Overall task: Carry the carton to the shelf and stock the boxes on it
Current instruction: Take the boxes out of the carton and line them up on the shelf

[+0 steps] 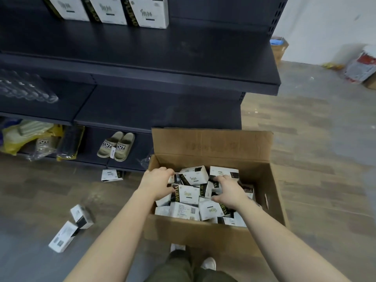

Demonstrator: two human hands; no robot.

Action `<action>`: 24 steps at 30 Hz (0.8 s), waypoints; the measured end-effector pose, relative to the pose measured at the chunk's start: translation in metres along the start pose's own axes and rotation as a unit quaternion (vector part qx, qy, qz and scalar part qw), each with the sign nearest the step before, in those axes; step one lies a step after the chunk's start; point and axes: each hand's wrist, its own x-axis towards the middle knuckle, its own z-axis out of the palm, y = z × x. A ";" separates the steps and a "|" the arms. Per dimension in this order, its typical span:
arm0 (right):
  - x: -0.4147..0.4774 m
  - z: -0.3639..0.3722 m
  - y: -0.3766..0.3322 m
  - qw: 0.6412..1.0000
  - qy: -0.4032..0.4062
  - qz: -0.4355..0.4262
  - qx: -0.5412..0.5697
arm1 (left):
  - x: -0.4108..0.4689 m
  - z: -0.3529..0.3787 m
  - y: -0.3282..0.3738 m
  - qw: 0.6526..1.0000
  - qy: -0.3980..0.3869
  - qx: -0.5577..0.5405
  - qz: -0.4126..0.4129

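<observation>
An open brown carton [272, 180] stands on the floor in front of the dark shelf unit [162, 64]. It holds several small white-and-black boxes [188, 193] in a loose heap. My left hand [156, 180] reaches into the carton's left side, fingers curled around a box at the heap's edge. My right hand [227, 190] lies on the heap's middle with fingers spread over the boxes; whether it grips one is unclear. Three matching boxes [150, 13] stand upright on the top shelf.
Three boxes lie loose on the floor: two at the left [81, 216] [63, 237], one by the shelf foot [112, 175]. Slippers [116, 146] and bagged goods [30, 137] fill the bottom shelf. Clutter sits at the far right wall [360, 66].
</observation>
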 end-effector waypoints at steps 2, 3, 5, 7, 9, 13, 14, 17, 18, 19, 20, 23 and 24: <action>0.010 0.004 -0.004 1.000 -0.010 -0.004 -0.008 | 0.008 0.000 -0.007 1.000 -0.005 0.001 0.003; 0.015 0.006 -0.005 1.000 -0.013 -0.001 -0.009 | 0.014 0.000 -0.010 1.000 -0.009 0.002 0.007; 0.027 0.011 -0.006 1.000 -0.014 0.010 -0.001 | 0.024 0.001 -0.016 1.000 -0.019 0.001 0.014; 0.037 0.016 -0.006 1.000 -0.015 0.022 0.008 | 0.035 0.004 -0.022 1.000 -0.026 0.000 0.018; 0.051 0.023 -0.003 0.999 -0.023 0.034 0.015 | 0.047 0.011 -0.030 0.999 -0.031 -0.006 0.020; 0.080 0.047 0.009 0.998 -0.040 0.039 0.007 | 0.074 0.034 -0.045 0.999 -0.040 -0.005 0.016; 0.089 0.056 0.013 0.998 -0.045 0.039 -0.001 | 0.082 0.041 -0.048 0.999 -0.042 -0.004 0.015; 0.113 0.083 0.022 0.997 -0.066 0.034 -0.023 | 0.103 0.066 -0.055 0.999 -0.052 -0.006 0.016; 0.122 0.093 0.026 0.996 -0.075 0.032 -0.021 | 0.110 0.076 -0.058 0.998 -0.054 -0.008 0.017; 0.130 0.104 0.029 0.996 -0.080 0.030 -0.018 | 0.118 0.086 -0.059 0.998 -0.054 -0.010 0.017; 0.138 0.115 0.033 0.996 -0.084 0.029 -0.016 | 0.125 0.097 -0.061 0.998 -0.055 -0.012 0.017; 0.160 0.146 0.043 0.995 -0.090 0.030 0.000 | 0.143 0.128 -0.065 0.998 -0.063 -0.025 0.012; 0.166 0.157 0.047 0.996 -0.090 0.029 0.004 | 0.149 0.139 -0.066 0.998 -0.064 -0.026 0.012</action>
